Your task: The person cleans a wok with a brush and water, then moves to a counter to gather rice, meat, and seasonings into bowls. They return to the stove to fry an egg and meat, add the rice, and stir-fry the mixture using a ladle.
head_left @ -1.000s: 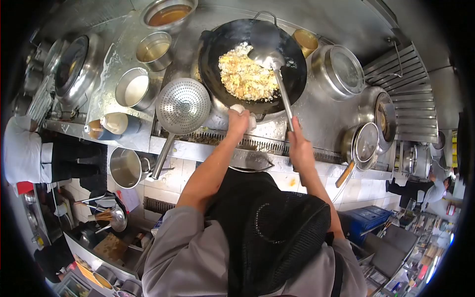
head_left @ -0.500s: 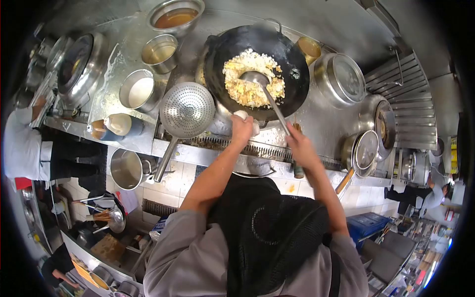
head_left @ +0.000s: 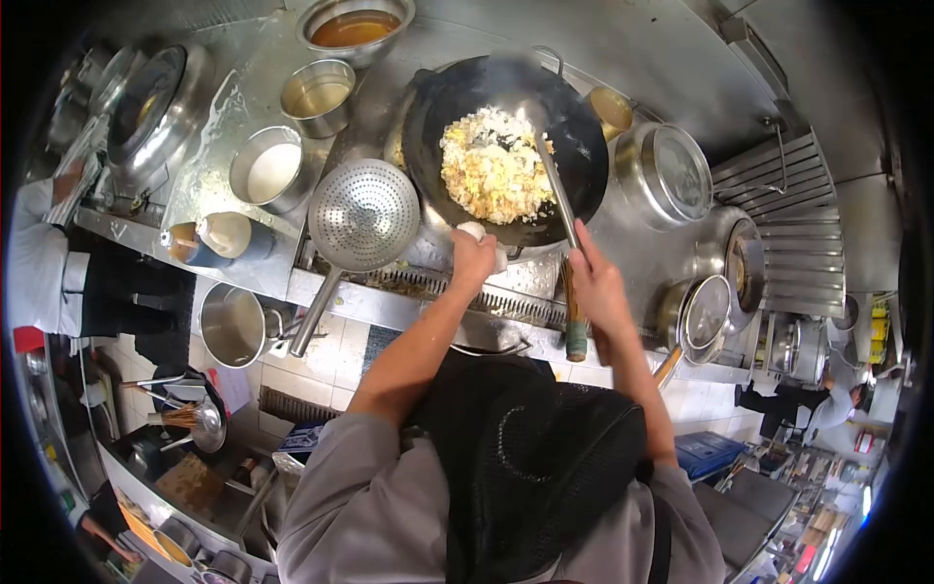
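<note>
A dark wok (head_left: 579, 127) sits on the range, with rice and yellow egg (head_left: 494, 180) heaped in its middle. My left hand (head_left: 474, 258) is closed around a folded white cloth (head_left: 473, 231) at the wok's near rim. My right hand (head_left: 600, 290) grips the long handle of a metal ladle (head_left: 556, 187). The ladle's head is over the far side of the rice, hard to make out in the glare. Beneath my right hand stands a tool with a green-wrapped handle (head_left: 576, 343). A perforated strainer (head_left: 364, 216) lies left of the wok.
At the left stand a pot of white contents (head_left: 268, 167), a pot of pale liquid (head_left: 319, 97) and a bowl of brown liquid (head_left: 355, 31). Lidded metal pots (head_left: 666, 175) and a handled sieve (head_left: 706, 313) are to the right. Another person (head_left: 44, 263) stands far left.
The ladle has moved from the middle of the rice toward the wok's far side, its handle now steeper. The rice is spread differently. My left hand stays at the rim; the camera view shifted slightly.
</note>
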The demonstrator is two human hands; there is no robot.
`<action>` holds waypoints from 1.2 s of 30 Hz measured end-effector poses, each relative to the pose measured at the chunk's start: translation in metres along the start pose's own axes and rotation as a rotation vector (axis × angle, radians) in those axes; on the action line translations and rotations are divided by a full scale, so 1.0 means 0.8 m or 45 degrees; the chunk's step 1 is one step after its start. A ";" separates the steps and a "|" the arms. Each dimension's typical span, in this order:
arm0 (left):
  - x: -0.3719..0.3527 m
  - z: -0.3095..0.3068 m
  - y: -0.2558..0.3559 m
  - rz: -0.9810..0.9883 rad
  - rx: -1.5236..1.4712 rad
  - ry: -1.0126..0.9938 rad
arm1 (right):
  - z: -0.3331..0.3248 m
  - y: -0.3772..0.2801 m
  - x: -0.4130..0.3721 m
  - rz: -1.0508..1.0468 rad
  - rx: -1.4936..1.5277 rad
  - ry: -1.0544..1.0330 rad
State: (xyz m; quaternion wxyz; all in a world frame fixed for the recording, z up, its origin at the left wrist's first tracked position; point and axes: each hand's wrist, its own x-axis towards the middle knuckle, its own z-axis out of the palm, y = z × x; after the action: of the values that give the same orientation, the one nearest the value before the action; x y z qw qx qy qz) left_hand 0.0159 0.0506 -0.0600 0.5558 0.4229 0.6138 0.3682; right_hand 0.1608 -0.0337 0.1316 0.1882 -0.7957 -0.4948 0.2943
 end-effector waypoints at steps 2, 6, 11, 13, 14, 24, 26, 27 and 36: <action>-0.011 -0.007 0.018 -0.060 -0.049 -0.054 | 0.048 0.037 0.026 -0.301 0.049 0.256; 0.004 -0.002 -0.006 -0.056 -0.070 -0.031 | 0.056 0.089 0.039 -0.229 -0.222 -0.068; 0.027 0.011 -0.030 -0.074 -0.049 -0.005 | 0.022 0.033 -0.002 -0.224 -0.071 0.006; 0.027 0.014 -0.035 -0.034 -0.094 0.024 | 0.042 0.035 -0.008 -0.179 -0.232 0.127; 0.029 0.015 -0.038 0.007 -0.154 0.080 | 0.049 0.059 -0.003 -0.160 -0.219 0.141; 0.012 -0.025 0.013 -0.564 -0.682 -0.646 | -0.056 0.148 -0.053 0.171 -0.343 0.108; -0.047 -0.010 0.053 -0.515 -0.739 -0.253 | -0.065 0.150 -0.065 0.018 -0.227 0.098; -0.047 -0.004 0.047 -0.367 -0.783 -0.320 | -0.064 0.149 -0.075 -0.110 -0.108 0.077; -0.211 -0.046 0.103 -0.585 -0.864 -0.171 | -0.217 0.119 -0.119 -0.264 -0.384 -0.886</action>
State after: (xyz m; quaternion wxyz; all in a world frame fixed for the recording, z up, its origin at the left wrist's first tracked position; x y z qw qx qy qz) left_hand -0.0077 -0.0746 0.0828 0.7701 0.0907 0.4985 0.3876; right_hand 0.3068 -0.1623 0.2334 -0.0811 -0.6128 -0.6445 0.4500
